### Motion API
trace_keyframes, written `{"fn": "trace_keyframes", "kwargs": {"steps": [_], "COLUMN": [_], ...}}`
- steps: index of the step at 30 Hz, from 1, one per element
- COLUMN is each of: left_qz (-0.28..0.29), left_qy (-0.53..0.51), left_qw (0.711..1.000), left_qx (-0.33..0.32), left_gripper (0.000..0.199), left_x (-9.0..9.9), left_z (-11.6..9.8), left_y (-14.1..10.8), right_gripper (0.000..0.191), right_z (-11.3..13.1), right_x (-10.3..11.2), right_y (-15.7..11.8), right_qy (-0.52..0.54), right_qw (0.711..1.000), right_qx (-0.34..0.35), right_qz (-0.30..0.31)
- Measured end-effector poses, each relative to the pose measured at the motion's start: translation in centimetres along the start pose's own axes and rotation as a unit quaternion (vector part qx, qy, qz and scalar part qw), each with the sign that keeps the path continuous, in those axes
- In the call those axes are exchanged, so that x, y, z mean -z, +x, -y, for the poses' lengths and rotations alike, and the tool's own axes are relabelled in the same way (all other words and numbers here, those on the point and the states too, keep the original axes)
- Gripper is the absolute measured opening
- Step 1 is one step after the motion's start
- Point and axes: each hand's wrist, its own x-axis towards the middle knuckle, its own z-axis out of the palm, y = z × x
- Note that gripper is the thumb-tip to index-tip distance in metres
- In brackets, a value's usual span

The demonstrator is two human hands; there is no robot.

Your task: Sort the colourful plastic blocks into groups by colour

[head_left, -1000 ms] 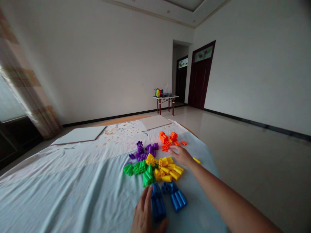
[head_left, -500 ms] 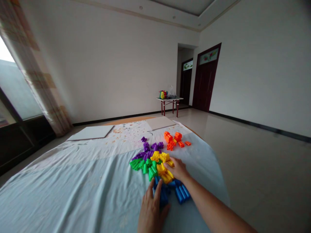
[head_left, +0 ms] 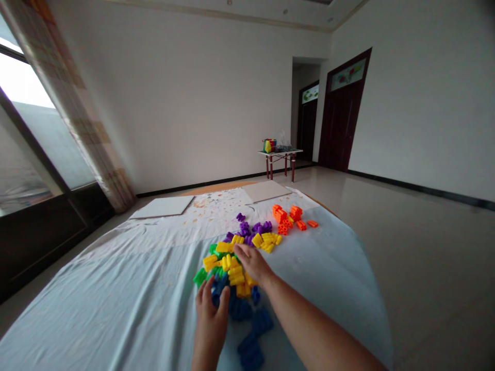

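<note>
Plastic pieces lie in a loose pile on the cloth-covered table. My right hand (head_left: 251, 262) lies against the right side of the yellow pieces (head_left: 235, 273), its fingers apart and its fingertips by the upper ones. At the lower left of the pile, my left hand (head_left: 212, 304) touches the blue pieces (head_left: 240, 309), with thumb and fingers spread. Green pieces (head_left: 200, 277) show to the left, partly under the yellow ones. Purple pieces (head_left: 244, 228) sit behind, next to a second yellow cluster (head_left: 266, 241). Farther back are orange pieces (head_left: 284, 221).
Two flat boards, one white (head_left: 162, 206) and one beige (head_left: 266, 191), lie at the table's far side. A small table (head_left: 281, 152) with a colourful item and a plastic bag stands by the far wall. The cloth (head_left: 135, 278) has folds on the left.
Both hands have moved left. Many yellow pieces have shifted left over the green ones, and the blue pieces are more spread out. The view has turned slightly left.
</note>
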Motion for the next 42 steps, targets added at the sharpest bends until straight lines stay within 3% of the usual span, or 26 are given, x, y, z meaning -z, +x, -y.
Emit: {"fn": "trace_keyframes", "kwargs": {"steps": [4,6,8,12,16,21,29,33,35,38,40,42], "left_qz": [0.110,0.175,0.206,0.247,0.262,0.194,0.140,0.084,0.072,0.095,0.190,0.307], "left_qy": [0.160,0.235,0.259,0.252,0.246,0.300,0.416,0.490,0.497,0.414,0.310,0.201], "left_qw": [0.978,0.949,0.930,0.915,0.912,0.914,0.892,0.868,0.865,0.897,0.909,0.894], "left_qx": [-0.079,-0.113,-0.162,-0.194,-0.198,-0.190,-0.108,-0.009,-0.002,-0.124,-0.202,-0.257], "left_gripper": [0.060,0.060,0.064,0.068,0.064,0.035,0.036,0.040,0.043,0.042,0.042,0.047], "left_x": [-0.2,-1.4,-3.0,-5.9,-6.4,-3.4,4.7,7.3,6.5,2.8,-0.3,-2.9], "left_z": [-2.6,-4.2,-5.4,-6.8,-6.7,-4.0,1.2,1.5,0.1,-3.2,-5.3,-6.8], "left_y": [-2.7,-3.7,-3.7,-1.9,0.0,2.2,5.1,5.2,4.3,1.1,-1.8,-4.3], "right_gripper": [0.051,0.047,0.045,0.045,0.046,0.046,0.045,0.045,0.046,0.047,0.048,0.049], "right_z": [-2.4,-4.5,-6.3,-8.1,-8.1,-8.2,-7.9,-7.6,-7.6,-7.6,-7.6,-7.8], "right_x": [4.5,6.3,7.3,7.7,8.0,8.3,8.2,8.1,8.1,8.2,8.3,8.6], "right_y": [-0.1,-0.5,-1.1,-2.0,-2.0,-2.0,-2.0,-2.0,-2.0,-2.0,-2.1,-2.1], "right_qy": [-0.051,-0.074,-0.091,-0.089,-0.059,-0.045,-0.051,-0.054,-0.055,-0.050,-0.043,-0.033], "right_qw": [0.994,0.985,0.979,0.980,0.985,0.986,0.987,0.985,0.985,0.985,0.986,0.987], "right_qx": [-0.024,-0.038,-0.046,-0.057,-0.061,-0.065,-0.069,-0.077,-0.077,-0.079,-0.083,-0.087], "right_qz": [-0.097,-0.149,-0.176,-0.171,-0.150,-0.144,-0.134,-0.142,-0.144,-0.143,-0.138,-0.131]}}
